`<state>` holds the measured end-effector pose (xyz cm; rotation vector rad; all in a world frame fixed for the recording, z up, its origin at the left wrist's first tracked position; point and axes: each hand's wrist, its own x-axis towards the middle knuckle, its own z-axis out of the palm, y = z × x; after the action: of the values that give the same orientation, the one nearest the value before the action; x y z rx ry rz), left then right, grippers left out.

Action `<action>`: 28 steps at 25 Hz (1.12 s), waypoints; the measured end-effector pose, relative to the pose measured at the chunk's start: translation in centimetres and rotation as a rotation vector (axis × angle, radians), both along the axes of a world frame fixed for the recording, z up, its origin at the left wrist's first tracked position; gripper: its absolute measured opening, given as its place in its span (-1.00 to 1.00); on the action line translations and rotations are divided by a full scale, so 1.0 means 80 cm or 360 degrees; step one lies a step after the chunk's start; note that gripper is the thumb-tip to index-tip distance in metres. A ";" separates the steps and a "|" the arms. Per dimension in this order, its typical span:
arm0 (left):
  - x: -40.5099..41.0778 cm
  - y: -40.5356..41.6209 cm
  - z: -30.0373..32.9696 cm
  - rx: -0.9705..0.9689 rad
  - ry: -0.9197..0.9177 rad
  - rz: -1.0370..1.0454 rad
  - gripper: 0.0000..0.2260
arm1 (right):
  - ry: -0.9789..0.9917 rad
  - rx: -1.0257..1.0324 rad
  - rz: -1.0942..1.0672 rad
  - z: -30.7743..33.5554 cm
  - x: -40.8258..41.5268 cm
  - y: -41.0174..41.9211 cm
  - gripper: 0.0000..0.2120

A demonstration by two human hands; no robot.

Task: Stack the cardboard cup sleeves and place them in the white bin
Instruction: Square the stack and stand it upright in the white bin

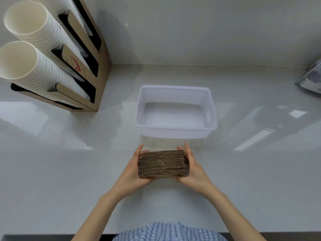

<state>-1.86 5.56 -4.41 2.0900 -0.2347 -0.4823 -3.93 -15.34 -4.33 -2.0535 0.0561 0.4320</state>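
A thick stack of brown corrugated cardboard cup sleeves (162, 163) is held between both hands, just in front of the white bin. My left hand (134, 173) presses on the stack's left end with the fingers curled underneath. My right hand (192, 168) grips the right end the same way. The white bin (175, 128) stands on the counter directly beyond the stack, and nothing lies inside it. The sleeves' edges face me and sit roughly flush, slightly uneven on the right.
A cardboard-and-black cup dispenser (97, 66) holding long rows of white paper cups (34, 40) stands at the back left. A shiny metal object (311, 79) pokes in at the right edge. The counter's front edge (52, 235) runs along the bottom.
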 end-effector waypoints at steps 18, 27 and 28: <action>0.015 -0.018 0.009 0.0029 -0.0281 0.0087 -0.27 | -0.0163 -0.0107 -0.0215 0.008 0.003 0.005 -0.12; 0.025 -0.017 0.006 0.0273 -0.0158 -0.0039 -0.13 | -0.0122 -0.0223 -0.0190 0.005 0.006 0.002 -0.21; 0.026 -0.016 0.006 0.0283 -0.0174 -0.0059 -0.15 | -0.0113 -0.0228 -0.0180 0.007 0.007 0.002 -0.22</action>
<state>0.26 4.27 -3.93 2.2925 -0.3045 -0.4246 -3.39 -15.20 -3.76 -2.1922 0.1639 0.2915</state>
